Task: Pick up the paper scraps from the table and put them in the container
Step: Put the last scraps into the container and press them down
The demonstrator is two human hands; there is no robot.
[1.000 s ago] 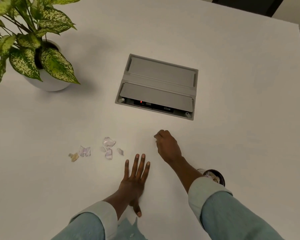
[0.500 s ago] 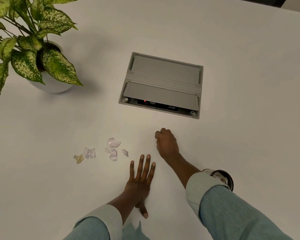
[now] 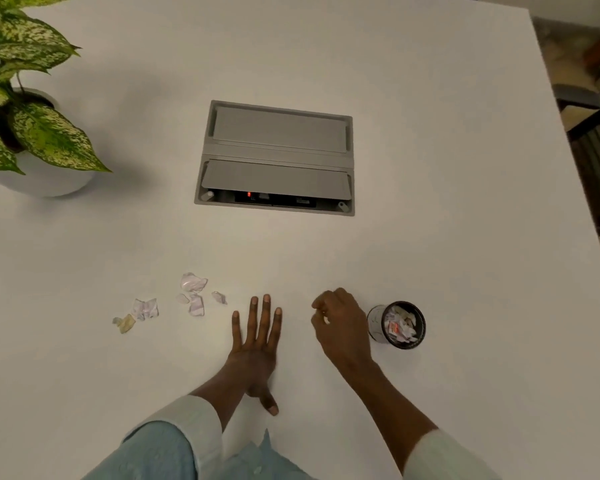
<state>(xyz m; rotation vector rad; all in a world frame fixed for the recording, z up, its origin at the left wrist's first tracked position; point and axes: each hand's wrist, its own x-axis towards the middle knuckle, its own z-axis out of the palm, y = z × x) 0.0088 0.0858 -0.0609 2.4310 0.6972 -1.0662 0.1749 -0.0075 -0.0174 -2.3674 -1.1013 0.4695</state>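
— What is the table (image 3: 430,161) top like?
— Smooth and matt, plain white, with no grain showing.
— And the hatch (image 3: 278,129) set into it?
— Grey, with a dull satin finish. Metal or plastic, I cannot tell.
— The paper scraps (image 3: 193,283)?
— Thin paper, crumpled and creased, pale, and one is yellowish.
— The container (image 3: 377,323)?
— A pale, faintly shiny wall with a black rim. More crumpled paper lies inside.
— The pot (image 3: 45,183)?
— White, smooth and matt. The leaves (image 3: 49,136) are slightly glossy and speckled.
— The sleeves (image 3: 160,452)?
— Soft light-blue cloth, finely textured, with paler cuffs.

White table (image 3: 430,168), green-speckled plant (image 3: 42,133)
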